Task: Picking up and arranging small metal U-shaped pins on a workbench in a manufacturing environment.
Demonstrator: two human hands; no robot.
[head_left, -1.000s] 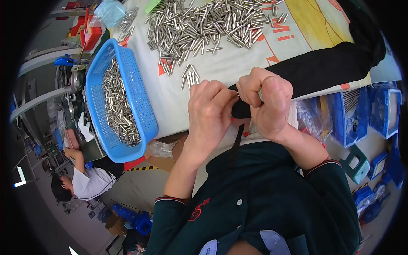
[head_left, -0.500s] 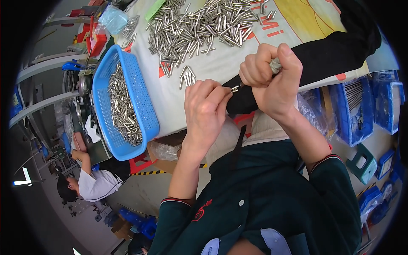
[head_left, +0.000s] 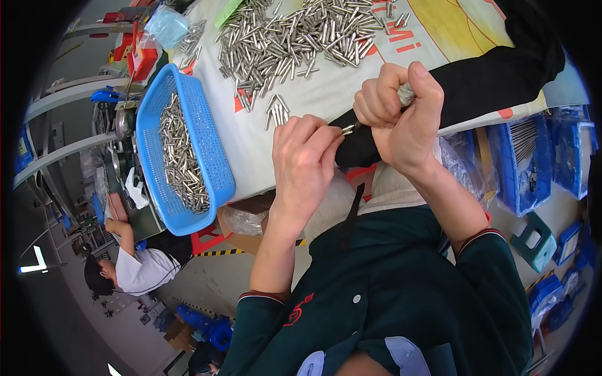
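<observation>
My left hand [head_left: 303, 156] is closed, its thumb and fingers pinching a small shiny metal pin [head_left: 347, 130] whose end pokes out toward the right. Facing it, my right hand [head_left: 404, 119] makes a fist around a hand tool with a pale, wrapped-looking handle end [head_left: 406, 96]. The tool's dark slim front reaches the pin; its exact tip is too small to make out. Under both hands lies a long black cloth [head_left: 483, 84]. Just beyond my left hand, several loose pins [head_left: 276, 113] rest on the white table cover [head_left: 248, 147].
A big heap of metal pins [head_left: 295, 41] covers the far table. At left stands a blue perforated basket [head_left: 216, 160] holding more pins. Blue bins [head_left: 517, 169] and a green stool [head_left: 536, 241] are at right. A person in a white shirt [head_left: 147, 269] works at far left.
My right fist has shifted very slightly up and to the left. My left hand keeps its pinch in almost the same spot.
</observation>
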